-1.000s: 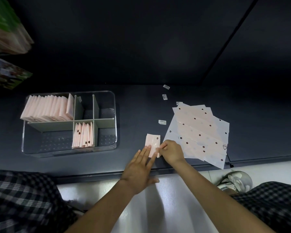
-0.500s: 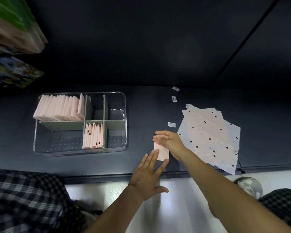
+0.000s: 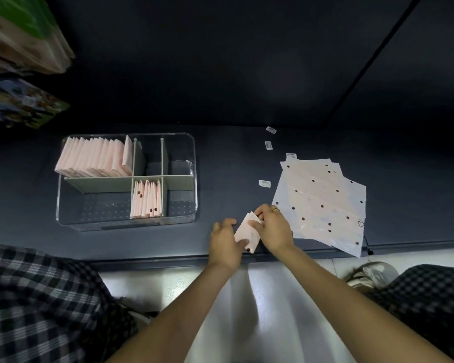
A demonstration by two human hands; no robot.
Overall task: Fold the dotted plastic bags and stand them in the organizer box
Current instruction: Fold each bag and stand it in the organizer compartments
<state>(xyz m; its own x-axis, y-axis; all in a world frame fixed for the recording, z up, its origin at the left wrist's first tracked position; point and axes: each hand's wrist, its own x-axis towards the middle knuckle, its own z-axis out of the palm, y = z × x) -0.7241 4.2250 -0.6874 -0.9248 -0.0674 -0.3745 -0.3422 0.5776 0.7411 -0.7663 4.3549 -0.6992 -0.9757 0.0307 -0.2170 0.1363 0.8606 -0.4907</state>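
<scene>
A small folded pink dotted bag (image 3: 247, 233) is lifted off the dark table near its front edge. My left hand (image 3: 224, 242) grips its near left side and my right hand (image 3: 273, 227) pinches its far right corner. A loose stack of flat dotted bags (image 3: 323, 197) lies to the right. The clear organizer box (image 3: 192, 153) stands at the left. Folded bags stand in its back-left compartment (image 3: 95, 158) and in a front-middle compartment (image 3: 147, 199).
Three small white labels (image 3: 264, 183) lie on the dark table (image 3: 233, 166) between box and stack. Colourful packages (image 3: 21, 48) hang at the upper left. Below the table edge are a pale floor, checked trouser legs and a shoe (image 3: 370, 273).
The folded bag lay flat under my palms before. Now both hands have closed on it and raised it off the table, tilted.
</scene>
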